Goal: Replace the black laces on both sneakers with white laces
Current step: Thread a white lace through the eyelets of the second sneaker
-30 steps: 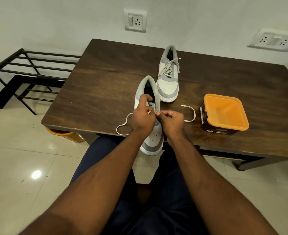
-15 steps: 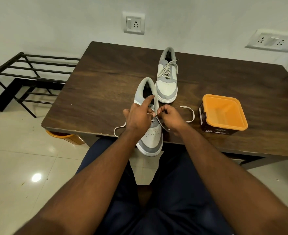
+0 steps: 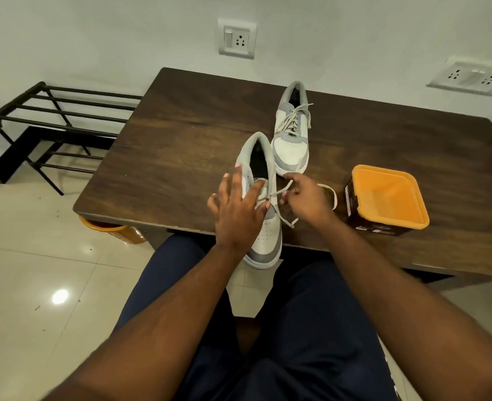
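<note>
Left hand (image 3: 239, 209), fingers spread flat, rests on the near sneaker (image 3: 263, 215); I see the right hand (image 3: 305, 198) pinching its white lace (image 3: 285, 189). Sneaker's long axis runs 6 to 12 o'clock, toe overhanging the table (image 3: 181, 146) edge at 6. Laced sneaker (image 3: 292, 134) lies at 1 o'clock, toe nearest.

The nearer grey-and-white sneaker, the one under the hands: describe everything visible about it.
The nearer grey-and-white sneaker is a low-top with a white perforated toe panel, grey toe cap and collar, white sole and dark lining. It sits at the front edge of the dark wooden table, its toe overhanging toward the person's lap. A white lace runs from its eyelets. The left hand lies over its left side, fingers spread; the right hand pinches the lace just to its right.
</note>
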A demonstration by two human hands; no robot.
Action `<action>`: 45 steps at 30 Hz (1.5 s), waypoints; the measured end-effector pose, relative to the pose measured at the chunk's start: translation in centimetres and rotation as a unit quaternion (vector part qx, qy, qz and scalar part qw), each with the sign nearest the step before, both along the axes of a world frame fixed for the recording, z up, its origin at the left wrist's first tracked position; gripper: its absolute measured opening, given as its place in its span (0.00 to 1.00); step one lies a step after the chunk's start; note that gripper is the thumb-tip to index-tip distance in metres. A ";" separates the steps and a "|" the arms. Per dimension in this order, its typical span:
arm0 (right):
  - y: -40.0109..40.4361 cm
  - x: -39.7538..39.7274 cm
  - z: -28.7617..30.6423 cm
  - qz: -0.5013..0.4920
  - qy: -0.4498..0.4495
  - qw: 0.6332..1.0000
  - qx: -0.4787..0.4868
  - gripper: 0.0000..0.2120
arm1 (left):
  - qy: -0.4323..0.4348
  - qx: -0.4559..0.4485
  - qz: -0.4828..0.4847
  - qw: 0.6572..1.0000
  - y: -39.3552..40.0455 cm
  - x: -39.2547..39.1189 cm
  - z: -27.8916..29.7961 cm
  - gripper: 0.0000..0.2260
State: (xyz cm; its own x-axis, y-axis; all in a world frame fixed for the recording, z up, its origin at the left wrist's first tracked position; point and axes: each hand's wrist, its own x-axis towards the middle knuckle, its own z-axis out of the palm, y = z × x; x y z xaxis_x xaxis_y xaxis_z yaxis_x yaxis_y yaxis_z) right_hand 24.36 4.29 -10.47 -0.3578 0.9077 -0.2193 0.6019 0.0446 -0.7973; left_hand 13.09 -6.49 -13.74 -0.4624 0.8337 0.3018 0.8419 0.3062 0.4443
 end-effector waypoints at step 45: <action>-7.4 2.7 2.0 0.135 0.146 0.975 -0.103 0.13 | -0.308 0.132 0.000 0.942 -1.7 0.4 0.3 0.05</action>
